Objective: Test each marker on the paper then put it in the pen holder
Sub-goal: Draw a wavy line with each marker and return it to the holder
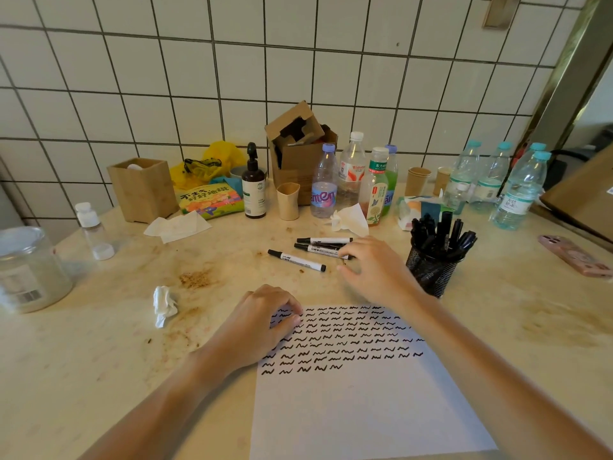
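A white paper (360, 403) lies in front of me, its upper half covered with rows of black squiggles. My left hand (262, 327) rests on the paper's top left corner with loosely curled fingers and holds nothing. Three black-and-white markers lie capped beyond the paper: a far one (325, 241), a middle one (318, 250) and a near one (297, 260). My right hand (374, 270) reaches over the markers, its fingertips touching the right end of the middle marker, thumb apart below it. A black mesh pen holder (431, 272) full of several markers stands just right of that hand.
Water bottles (517, 190), drink bottles (351, 174), paper cups, a cardboard box (300, 151) and a wooden box (142, 190) line the tiled wall. A crumpled tissue (164, 305) lies left of the paper, a plastic jar (28, 270) far left, a pink phone (575, 255) far right.
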